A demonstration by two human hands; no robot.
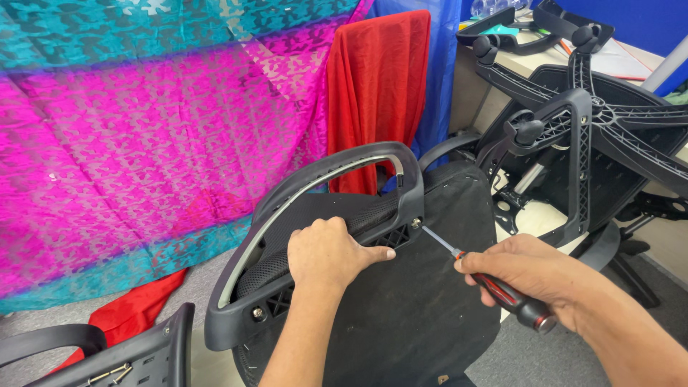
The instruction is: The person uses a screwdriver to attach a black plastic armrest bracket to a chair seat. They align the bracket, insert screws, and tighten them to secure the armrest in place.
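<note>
The left hand (331, 252) is clamped over the black armrest (315, 236) lying across the upturned seat (423, 301); the right hand (530, 276) grips a red-handled screwdriver (502, 290) — tip at the bracket screw (416, 223). The shaft comes in slanted — it could slip out and round the screw head.

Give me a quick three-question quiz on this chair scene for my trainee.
1. Which hand holds the screwdriver?
2. True or false: the left hand rests on the armrest of the upturned chair.
3. What leans behind the armrest: A) a red cloth, B) a ladder, C) a broom?

Key:
1. The right hand, with the tip at a screw on the armrest bracket.
2. True.
3. A, the red cloth.
</note>
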